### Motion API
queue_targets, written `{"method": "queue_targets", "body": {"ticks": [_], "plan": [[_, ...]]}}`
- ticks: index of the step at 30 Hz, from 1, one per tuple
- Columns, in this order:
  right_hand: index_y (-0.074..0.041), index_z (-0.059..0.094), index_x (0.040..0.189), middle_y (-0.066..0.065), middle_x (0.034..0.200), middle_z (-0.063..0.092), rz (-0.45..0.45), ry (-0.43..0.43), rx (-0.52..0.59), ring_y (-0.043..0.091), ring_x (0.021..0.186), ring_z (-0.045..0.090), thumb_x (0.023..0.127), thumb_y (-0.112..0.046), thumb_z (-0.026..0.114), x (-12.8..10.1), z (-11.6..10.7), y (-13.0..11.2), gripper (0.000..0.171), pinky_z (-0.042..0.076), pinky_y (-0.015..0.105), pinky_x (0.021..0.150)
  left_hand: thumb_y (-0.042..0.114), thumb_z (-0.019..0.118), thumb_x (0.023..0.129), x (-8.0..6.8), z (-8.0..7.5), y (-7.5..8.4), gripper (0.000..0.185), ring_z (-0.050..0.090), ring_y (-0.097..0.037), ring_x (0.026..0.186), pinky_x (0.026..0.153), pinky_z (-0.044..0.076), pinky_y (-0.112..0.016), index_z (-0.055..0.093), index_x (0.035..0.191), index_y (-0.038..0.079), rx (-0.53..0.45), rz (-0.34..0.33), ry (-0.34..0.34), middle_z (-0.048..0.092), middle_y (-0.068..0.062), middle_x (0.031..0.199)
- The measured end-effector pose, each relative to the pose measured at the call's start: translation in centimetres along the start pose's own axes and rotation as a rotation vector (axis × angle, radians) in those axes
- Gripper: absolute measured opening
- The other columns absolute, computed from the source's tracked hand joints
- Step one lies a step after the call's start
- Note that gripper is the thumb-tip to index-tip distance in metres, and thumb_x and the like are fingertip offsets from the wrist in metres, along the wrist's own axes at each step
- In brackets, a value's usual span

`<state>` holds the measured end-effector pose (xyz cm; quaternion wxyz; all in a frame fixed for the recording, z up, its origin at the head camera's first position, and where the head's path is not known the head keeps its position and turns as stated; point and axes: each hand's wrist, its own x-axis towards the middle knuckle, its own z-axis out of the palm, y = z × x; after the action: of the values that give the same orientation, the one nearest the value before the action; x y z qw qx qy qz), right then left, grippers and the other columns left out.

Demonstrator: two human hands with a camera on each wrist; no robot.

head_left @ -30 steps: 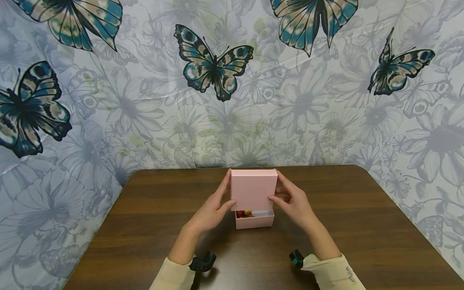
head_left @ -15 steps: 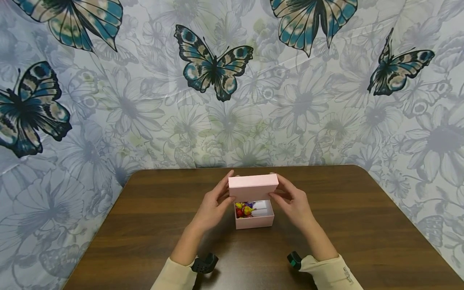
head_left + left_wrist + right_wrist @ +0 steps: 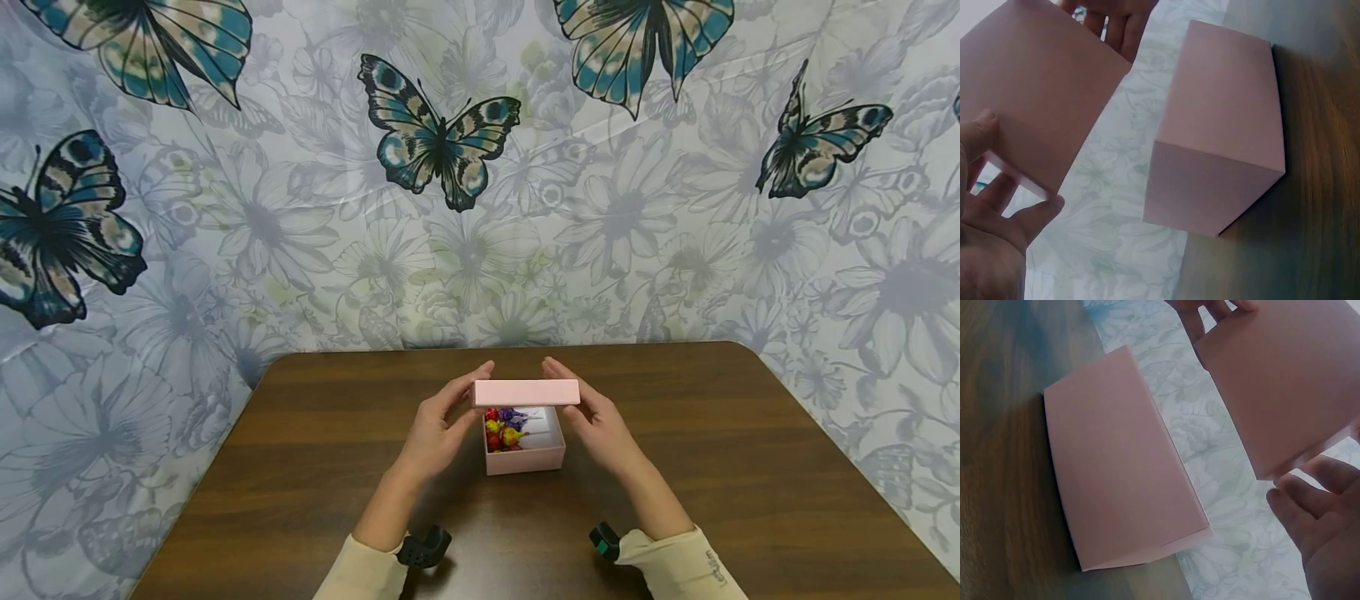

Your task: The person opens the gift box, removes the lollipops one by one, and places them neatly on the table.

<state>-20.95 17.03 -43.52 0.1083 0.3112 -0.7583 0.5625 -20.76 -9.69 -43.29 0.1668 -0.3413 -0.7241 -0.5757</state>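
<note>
A pink box [image 3: 525, 461] stands on the table with its top uncovered. Inside, at its left, are small wrapped sweets [image 3: 507, 432] in red, yellow and purple that look like lollipops; the lid hides part of the interior. My left hand [image 3: 438, 429] grips the left side of the pink lid [image 3: 527, 392], and my right hand [image 3: 603, 429] grips its right side. Between them the lid hangs above the box's back part, apart from it. In the left wrist view, the thumb lies on the lid [image 3: 1041, 81], clear of the box [image 3: 1222, 94].
A brown wooden table [image 3: 300, 483] extends to both sides of the box. Behind its back edge hangs a pale floral cloth [image 3: 480, 275] with butterflies. Dark bands [image 3: 424, 547] sit at both wrists, below light sleeves [image 3: 363, 575].
The lid has come down and tipped from facing me to nearly level, showing its narrow edge. More of the box's interior shows. The hands have moved with the lid; the box has stayed.
</note>
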Motion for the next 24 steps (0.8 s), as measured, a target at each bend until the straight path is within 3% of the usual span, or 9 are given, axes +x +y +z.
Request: {"method": "queue_targets", "body": {"ticks": [2,5,9,13,15,18,21,24], "plan": [[-0.019,0.036,0.156,0.012,0.158,0.042,0.025,-0.015,-0.021,0.025,0.143,0.045,0.106,-0.037,0.045,-0.05,-0.07,-0.19,0.053,0.044,0.025,0.110,-0.009,0.063,0.091,-0.01,0.05,-0.12,0.052,0.051,-0.015,0.139,0.114,0.041,-0.028,0.056,0.139,0.010,-0.016,0.026,0.004,0.053,-0.014,0.149],[-0.022,0.031,0.158,0.013,0.160,0.037,0.051,-0.049,-0.014,0.039,0.144,0.040,0.104,-0.053,0.036,-0.02,-0.20,-0.41,0.062,0.043,0.047,0.112,-0.013,0.063,0.089,0.01,0.11,-0.29,0.053,0.048,-0.017,0.141,0.115,0.039,-0.026,0.057,0.137,0.011,-0.033,0.050,0.010,0.053,-0.015,0.149],[-0.014,0.021,0.160,0.022,0.163,0.028,0.089,-0.127,0.125,0.052,0.146,0.029,0.101,-0.064,0.025,0.05,-0.41,-0.46,0.077,0.031,0.069,0.108,-0.016,0.061,0.089,0.04,0.18,-0.28,0.052,0.043,-0.023,0.145,0.117,0.037,-0.026,0.059,0.134,0.009,-0.046,0.067,0.013,0.052,-0.016,0.149],[-0.011,0.018,0.160,0.026,0.162,0.024,0.157,-0.185,0.245,0.043,0.146,0.033,0.104,-0.058,0.030,0.00,-0.73,-0.47,0.074,0.024,0.075,0.111,-0.018,0.060,0.088,0.05,0.17,-0.25,0.049,0.039,-0.025,0.147,0.118,0.035,-0.026,0.059,0.132,0.004,-0.046,0.072,0.009,0.049,-0.017,0.151],[-0.013,0.018,0.160,0.025,0.163,0.022,0.184,-0.199,0.276,0.029,0.144,0.039,0.105,-0.051,0.037,-0.01,-0.84,-0.54,0.070,0.027,0.072,0.113,-0.018,0.060,0.088,0.05,0.11,-0.21,0.052,0.037,-0.024,0.149,0.118,0.034,-0.025,0.058,0.135,0.004,-0.031,0.073,-0.001,0.046,-0.017,0.154],[-0.011,0.018,0.160,0.026,0.162,0.021,0.172,-0.200,0.323,0.012,0.138,0.044,0.105,-0.042,0.044,0.04,-0.92,-0.62,0.068,0.039,0.051,0.116,-0.015,0.060,0.090,0.04,0.02,-0.21,0.060,0.033,-0.023,0.151,0.119,0.033,-0.024,0.052,0.144,0.009,0.008,0.058,-0.031,0.037,-0.014,0.160],[-0.004,0.019,0.158,0.021,0.162,0.026,0.116,-0.172,0.356,0.009,0.136,0.045,0.103,-0.036,0.050,0.09,-0.88,-0.44,0.071,0.045,0.028,0.109,-0.009,0.061,0.092,0.01,-0.06,-0.19,0.065,0.028,-0.027,0.153,0.120,0.034,-0.034,0.046,0.150,0.016,0.052,0.039,-0.058,0.027,-0.012,0.165],[0.002,0.020,0.156,0.010,0.161,0.033,0.057,-0.144,0.371,0.013,0.138,0.043,0.100,-0.034,0.055,0.08,-0.77,-0.13,0.075,0.046,0.021,0.105,0.001,0.065,0.093,-0.06,-0.09,-0.27,0.067,0.022,-0.034,0.154,0.118,0.034,-0.054,0.041,0.153,0.018,0.066,0.017,-0.081,0.018,-0.013,0.168]]}}
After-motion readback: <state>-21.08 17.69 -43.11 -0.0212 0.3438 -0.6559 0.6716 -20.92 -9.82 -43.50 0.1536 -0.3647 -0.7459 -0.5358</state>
